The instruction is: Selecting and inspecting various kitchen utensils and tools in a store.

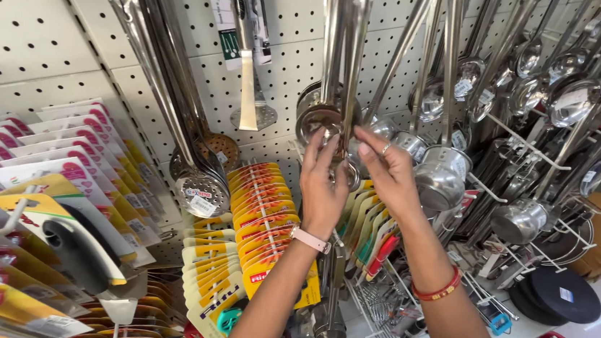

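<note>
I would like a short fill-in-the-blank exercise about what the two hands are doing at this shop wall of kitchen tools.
1. Both hands, the left hand and the right hand, reach up to a steel ladle that hangs from a white ____ wall.
2. The left wrist wears a pink ____.
3. The right wrist wears a red ____.
4. To the left of the hands hang long skimmers whose round heads are full of small ____.

Missing words: pegboard; watch; bangle; holes
</note>
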